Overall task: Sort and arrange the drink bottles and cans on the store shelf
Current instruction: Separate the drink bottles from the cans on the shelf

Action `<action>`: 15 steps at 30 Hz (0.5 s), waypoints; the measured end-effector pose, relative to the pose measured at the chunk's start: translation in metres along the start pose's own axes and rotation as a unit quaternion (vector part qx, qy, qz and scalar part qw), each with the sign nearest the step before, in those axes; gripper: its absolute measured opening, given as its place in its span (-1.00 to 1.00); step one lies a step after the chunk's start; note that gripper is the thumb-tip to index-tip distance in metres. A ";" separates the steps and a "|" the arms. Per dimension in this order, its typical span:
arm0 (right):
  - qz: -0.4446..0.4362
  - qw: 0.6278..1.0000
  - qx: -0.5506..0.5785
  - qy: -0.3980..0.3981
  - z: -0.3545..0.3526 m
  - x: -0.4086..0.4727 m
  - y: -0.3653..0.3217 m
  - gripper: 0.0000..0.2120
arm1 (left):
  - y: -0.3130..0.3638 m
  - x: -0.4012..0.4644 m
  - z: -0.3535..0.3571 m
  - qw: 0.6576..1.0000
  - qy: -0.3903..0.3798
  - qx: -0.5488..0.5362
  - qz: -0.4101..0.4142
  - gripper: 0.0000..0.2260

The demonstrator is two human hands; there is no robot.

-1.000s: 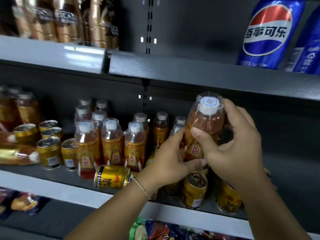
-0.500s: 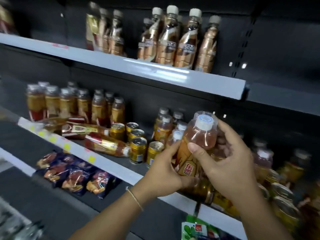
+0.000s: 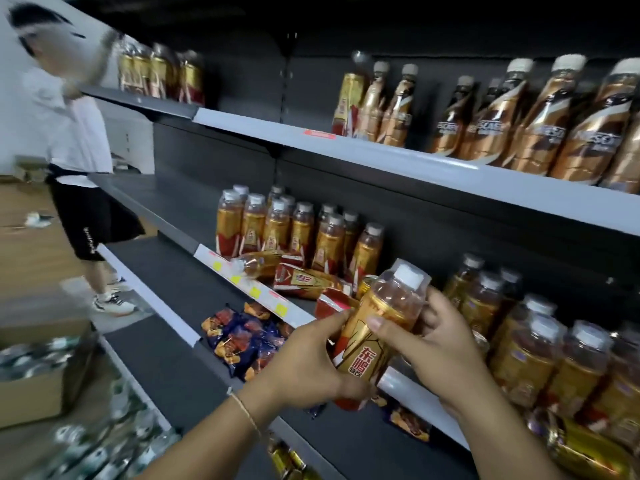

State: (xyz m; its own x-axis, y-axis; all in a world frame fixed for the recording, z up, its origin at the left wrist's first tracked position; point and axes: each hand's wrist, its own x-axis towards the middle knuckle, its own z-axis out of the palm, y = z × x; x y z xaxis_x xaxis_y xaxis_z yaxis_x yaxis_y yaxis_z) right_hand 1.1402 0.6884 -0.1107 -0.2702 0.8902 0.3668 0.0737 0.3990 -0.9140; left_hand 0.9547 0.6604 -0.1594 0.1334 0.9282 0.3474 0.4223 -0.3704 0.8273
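We held one gold-labelled bottle [image 3: 379,327] tilted before the middle shelf [image 3: 412,382], left hand [image 3: 304,362] gripping its base, right hand [image 3: 429,344] curled round its shoulder.

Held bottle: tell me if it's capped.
Capped: the bottle, held by the left hand and right hand, has its white cap on top.

A dark metal shelving unit [image 3: 346,188] with pale grey front edges carries the stock. The top shelf [image 3: 398,161] bears upright brown-and-gold coffee bottles [image 3: 519,123] with pale caps. On the middle shelf [image 3: 263,292] stand rows of clear orange-drink bottles with gold labels [image 3: 287,226] — three more such bottles [image 3: 298,277] lie on their sides in front of them. The lower shelf [image 3: 166,306] holds blue-and-orange snack packets [image 3: 242,337] lying flat.
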 end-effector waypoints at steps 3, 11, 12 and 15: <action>0.006 1.000 0.012 -0.014 0.024 0.021 0.004 -0.53 | -0.014 0.004 -0.023 1.000 0.013 0.002 -0.014 -0.29; 0.005 0.999 0.041 0.001 0.060 0.096 0.029 -0.55 | -0.052 0.044 -0.064 0.998 0.049 0.022 -0.032 -0.25; 0.003 0.999 0.041 0.008 0.062 0.108 0.032 -0.55 | -0.057 0.054 -0.070 0.998 0.048 0.032 -0.030 -0.29; -0.009 0.999 0.027 0.039 0.069 0.149 0.039 -0.52 | -0.073 0.085 -0.089 0.994 0.058 0.082 -0.034 -0.32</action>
State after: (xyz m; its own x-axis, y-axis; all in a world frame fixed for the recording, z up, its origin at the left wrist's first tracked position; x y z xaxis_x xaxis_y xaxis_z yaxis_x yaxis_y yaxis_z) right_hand 1.0361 0.8214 -0.1033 -0.1955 0.8986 0.3929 0.0178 0.4038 -0.9147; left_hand 0.8551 0.7630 -0.1506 -0.0002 0.9367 0.3500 0.5692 -0.2877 0.7702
